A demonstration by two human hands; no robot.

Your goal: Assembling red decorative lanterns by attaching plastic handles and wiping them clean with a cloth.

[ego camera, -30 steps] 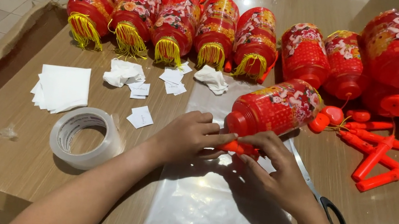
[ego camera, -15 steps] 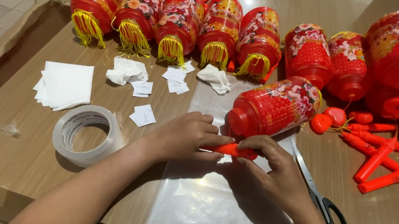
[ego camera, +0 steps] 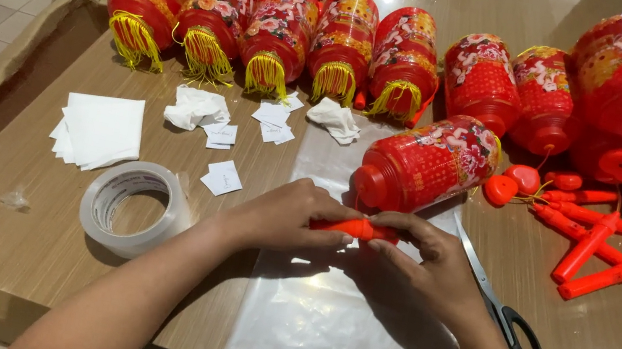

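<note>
Centrally, both hands are gripping one orange plastic handle stick [ego camera: 357,228], lying crosswise over a clear plastic sheet [ego camera: 326,330] on the wooden table [ego camera: 3,231]. Left hand [ego camera: 282,216]: fingers curling closed around the stick's left end. Right hand [ego camera: 431,264]: fingertips pinching its right end. Just behind: a red floral paper lantern [ego camera: 428,163] lying on its side, apparently touching the stick, though the fingers are hiding the join. Right of the hands: black-handled scissors [ego camera: 504,311] and loose orange sticks [ego camera: 592,245]. Left: a roll of clear tape [ego camera: 135,207], a stack of white paper [ego camera: 99,130]. At the far edge, tasselled lanterns [ego camera: 276,32] are lying in a row.
</note>
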